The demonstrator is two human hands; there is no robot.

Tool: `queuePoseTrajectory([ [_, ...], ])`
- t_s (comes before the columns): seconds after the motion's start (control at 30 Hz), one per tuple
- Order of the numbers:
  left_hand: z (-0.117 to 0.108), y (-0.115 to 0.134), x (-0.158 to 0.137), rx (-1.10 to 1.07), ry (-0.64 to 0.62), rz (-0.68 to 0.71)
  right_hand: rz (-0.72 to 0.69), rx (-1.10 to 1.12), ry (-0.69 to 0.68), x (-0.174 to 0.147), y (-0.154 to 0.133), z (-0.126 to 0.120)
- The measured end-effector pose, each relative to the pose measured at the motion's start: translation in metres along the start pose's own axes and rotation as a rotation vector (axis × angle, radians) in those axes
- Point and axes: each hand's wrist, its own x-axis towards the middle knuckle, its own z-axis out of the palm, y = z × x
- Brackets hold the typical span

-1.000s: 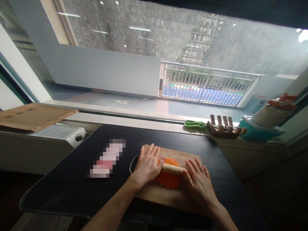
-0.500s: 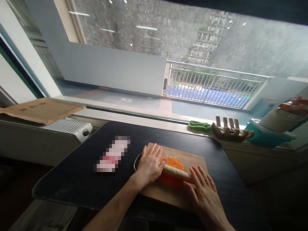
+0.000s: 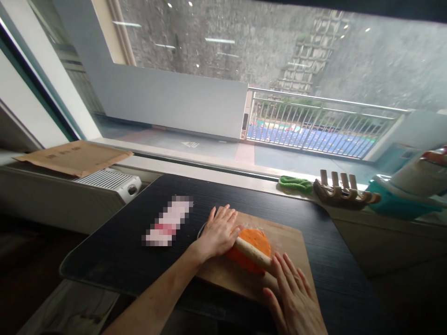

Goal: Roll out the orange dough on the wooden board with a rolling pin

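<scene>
A pale wooden rolling pin point(image 3: 254, 254) lies aslant across a flat sheet of orange dough point(image 3: 259, 239). Under the dough is a wooden board point(image 3: 288, 237). My left hand point(image 3: 220, 231) rests flat over the pin's far left end, fingers stretched out and thumb along the pin. At the pin's near right end, my right hand point(image 3: 292, 289) lies with its fingers extended and thumb spread, touching the pin and not wrapped round it. Both palms hide the ends of the pin. Part of a thin metal loop point(image 3: 200, 230) shows beside my left hand.
The board sits on a black table point(image 3: 115, 242). A blurred-out pink and white item point(image 3: 167, 222) lies to the left. Along the window sill are a green cloth point(image 3: 295, 184), a brown rack-like object point(image 3: 344, 190) and a teal container point(image 3: 398, 200). A brown envelope point(image 3: 77, 157) rests on a radiator point(image 3: 108, 181).
My right hand has come nearer to me, and the rolling pin now slants more steeply. More orange dough shows beyond the pin. The whole view has shifted slightly.
</scene>
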Motion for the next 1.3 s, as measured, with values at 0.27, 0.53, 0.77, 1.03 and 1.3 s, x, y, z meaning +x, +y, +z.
queuePoseTrajectory([
  [0.27,0.008,0.011,0.060,0.001,-0.055,-0.046,0.173,0.009,-0.070,0.027,0.006,0.002],
  [0.53,-0.002,-0.004,0.006,0.008,-0.040,-0.035,-0.080,0.076,0.096,-0.005,-0.018,-0.001],
  [0.77,0.007,0.012,0.059,0.014,-0.058,-0.057,0.071,0.014,0.080,0.018,-0.007,0.000],
  [1.03,-0.001,-0.005,0.003,0.021,-0.018,-0.055,-0.035,0.040,0.227,-0.002,-0.036,-0.003],
  [1.3,0.008,0.015,0.066,0.018,-0.031,-0.046,0.076,-0.023,0.092,0.025,-0.007,-0.001],
])
